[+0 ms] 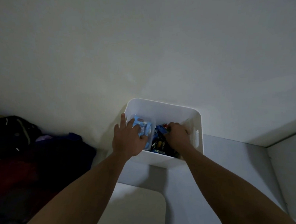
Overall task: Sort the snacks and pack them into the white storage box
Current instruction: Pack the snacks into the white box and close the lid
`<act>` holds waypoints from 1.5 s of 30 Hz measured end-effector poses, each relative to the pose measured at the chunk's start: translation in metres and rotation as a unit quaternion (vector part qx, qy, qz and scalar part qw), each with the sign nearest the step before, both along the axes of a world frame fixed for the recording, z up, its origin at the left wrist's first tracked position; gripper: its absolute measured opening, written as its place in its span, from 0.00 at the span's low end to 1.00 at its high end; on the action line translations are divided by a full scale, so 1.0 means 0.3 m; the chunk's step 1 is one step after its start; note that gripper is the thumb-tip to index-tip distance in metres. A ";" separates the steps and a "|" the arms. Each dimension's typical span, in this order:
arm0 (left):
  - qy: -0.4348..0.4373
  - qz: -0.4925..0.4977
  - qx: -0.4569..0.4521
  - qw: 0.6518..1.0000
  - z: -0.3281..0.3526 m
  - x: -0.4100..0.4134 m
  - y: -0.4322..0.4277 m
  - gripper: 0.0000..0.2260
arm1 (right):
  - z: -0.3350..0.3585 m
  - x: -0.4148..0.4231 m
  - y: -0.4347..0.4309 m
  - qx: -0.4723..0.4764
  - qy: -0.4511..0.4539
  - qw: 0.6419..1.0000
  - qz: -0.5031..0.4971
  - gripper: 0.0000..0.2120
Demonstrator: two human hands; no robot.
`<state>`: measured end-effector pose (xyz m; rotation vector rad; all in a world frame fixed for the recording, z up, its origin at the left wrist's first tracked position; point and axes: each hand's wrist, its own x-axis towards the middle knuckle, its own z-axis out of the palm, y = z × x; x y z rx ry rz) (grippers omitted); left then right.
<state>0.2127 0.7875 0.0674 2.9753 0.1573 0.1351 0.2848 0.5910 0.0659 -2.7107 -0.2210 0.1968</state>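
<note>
The white storage box (168,108) stands against the wall on a grey surface. Inside its left part sits a smaller clear container (151,129) with light blue snack packets (141,125). My left hand (128,139) lies over that container, fingers spread, thumb pressing on the blue packets. The box's right part holds dark blue and black snack packs (159,145). My right hand (176,133) is down among them, fingers curled around a dark wrapper; the grip itself is partly hidden.
A pile of dark clothes and a bag (23,143) lies to the left. A white rounded lid or board (133,209) sits in front of the box. A grey raised ledge (290,154) runs on the right.
</note>
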 end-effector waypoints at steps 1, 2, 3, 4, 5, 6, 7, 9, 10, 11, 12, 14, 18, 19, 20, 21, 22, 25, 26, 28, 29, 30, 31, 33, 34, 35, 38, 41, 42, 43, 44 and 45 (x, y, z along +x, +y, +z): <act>0.000 -0.001 0.001 1.000 0.001 -0.002 0.000 0.27 | 0.012 -0.010 -0.007 0.003 -0.003 1.000 0.003 0.14; 0.001 -0.004 0.003 1.000 0.005 -0.005 -0.001 0.27 | 0.025 -0.022 -0.019 0.006 -0.013 1.000 0.004 0.14; 0.003 -0.005 0.002 1.000 0.013 -0.009 -0.002 0.27 | 0.039 -0.033 -0.033 0.014 -0.027 1.000 0.001 0.13; 0.001 -0.003 -0.006 1.000 0.024 -0.014 -0.004 0.27 | 0.055 -0.048 -0.050 0.032 -0.042 0.999 -0.008 0.13; -0.011 0.003 -0.019 1.000 0.036 -0.022 -0.007 0.27 | 0.073 -0.065 -0.070 0.059 -0.057 0.996 -0.021 0.13; -0.036 0.011 -0.034 0.999 0.049 -0.034 -0.012 0.26 | 0.090 -0.085 -0.091 0.090 -0.075 0.992 -0.037 0.13; -0.071 0.016 -0.050 0.996 0.058 -0.053 -0.018 0.25 | 0.105 -0.107 -0.115 0.117 -0.095 0.987 -0.053 0.13; -0.147 0.015 -0.082 0.986 0.057 -0.116 -0.028 0.22 | 0.124 -0.166 -0.169 0.154 -0.142 0.973 -0.094 0.13; -0.179 0.013 -0.099 0.979 0.046 -0.160 -0.028 0.21 | 0.120 -0.200 -0.197 0.168 -0.169 0.964 -0.118 0.13; -0.198 0.014 -0.113 0.974 0.028 -0.209 -0.022 0.20 | 0.106 -0.236 -0.224 0.183 -0.194 0.953 -0.144 0.14; -0.206 0.020 -0.121 0.971 0.004 -0.264 -0.012 0.20 | 0.080 -0.276 -0.251 0.199 -0.211 0.941 -0.177 0.15; -0.191 0.047 -0.125 0.973 -0.071 -0.378 0.021 0.22 | -0.002 -0.369 -0.286 0.227 -0.215 0.917 -0.247 0.15; -0.028 0.134 -0.109 0.985 -0.233 -0.600 0.082 0.23 | -0.174 -0.597 -0.260 0.217 -0.113 0.932 -0.266 0.15; 0.023 0.155 -0.101 0.983 -0.264 -0.643 0.088 0.24 | -0.215 -0.656 -0.240 0.199 -0.057 0.948 -0.243 0.14; 0.071 0.178 -0.093 0.977 -0.290 -0.683 0.093 0.26 | -0.251 -0.713 -0.219 0.176 0.006 0.960 -0.216 0.15; 0.114 0.202 -0.089 0.969 -0.312 -0.719 0.097 0.29 | -0.283 -0.766 -0.198 0.157 0.069 0.966 -0.194 0.16; 0.146 0.226 -0.089 0.959 -0.328 -0.751 0.102 0.31 | -0.310 -0.814 -0.180 0.150 0.125 0.964 -0.180 0.17; 0.196 0.297 -0.123 0.926 -0.357 -0.823 0.120 0.35 | -0.356 -0.914 -0.142 0.144 0.217 0.950 -0.171 0.18; 0.202 0.315 -0.136 0.917 -0.362 -0.841 0.124 0.36 | -0.363 -0.931 -0.134 0.140 0.229 0.947 -0.176 0.19; 0.206 0.336 -0.157 0.905 -0.362 -0.867 0.125 0.35 | -0.368 -0.950 -0.123 0.137 0.240 0.945 -0.178 0.20; 0.205 0.340 -0.166 0.903 -0.356 -0.874 0.125 0.34 | -0.368 -0.952 -0.119 0.137 0.242 0.944 -0.176 0.21; 0.200 0.345 -0.176 0.900 -0.346 -0.876 0.121 0.33 | -0.367 -0.954 -0.116 0.141 0.245 0.943 -0.177 0.22; 0.193 0.352 -0.190 0.896 -0.340 -0.875 0.118 0.33 | -0.366 -0.953 -0.115 0.148 0.250 0.940 -0.181 0.23; 0.165 0.377 -0.219 0.885 -0.321 -0.872 0.108 0.32 | -0.370 -0.950 -0.114 0.163 0.258 0.933 -0.194 0.26; 0.149 0.386 -0.231 0.880 -0.315 -0.869 0.106 0.31 | -0.369 -0.948 -0.112 0.163 0.260 0.930 -0.201 0.27; 0.137 0.390 -0.239 0.879 -0.307 -0.867 0.104 0.31 | -0.365 -0.944 -0.110 0.159 0.260 0.930 -0.206 0.29; 0.094 0.393 -0.265 0.875 -0.279 -0.836 0.106 0.31 | -0.315 -0.924 -0.102 0.151 0.228 0.936 -0.222 0.32; 0.011 0.450 -0.290 0.845 -0.216 -0.755 0.115 0.31 | -0.202 -0.877 -0.081 0.195 0.129 0.947 -0.218 0.31; -0.031 0.470 -0.297 0.831 -0.183 -0.720 0.117 0.30 | -0.149 -0.859 -0.069 0.227 0.094 0.945 -0.217 0.29; -0.080 0.477 -0.312 0.818 -0.140 -0.684 0.118 0.29 | -0.094 -0.839 -0.056 0.262 0.056 0.939 -0.214 0.27; -0.138 0.470 -0.335 0.805 -0.092 -0.648 0.119 0.29 | -0.034 -0.819 -0.042 0.295 0.015 0.931 -0.213 0.25; -0.200 0.452 -0.359 0.791 -0.042 -0.610 0.119 0.29 | 0.029 -0.797 -0.029 0.322 -0.032 0.922 -0.213 0.23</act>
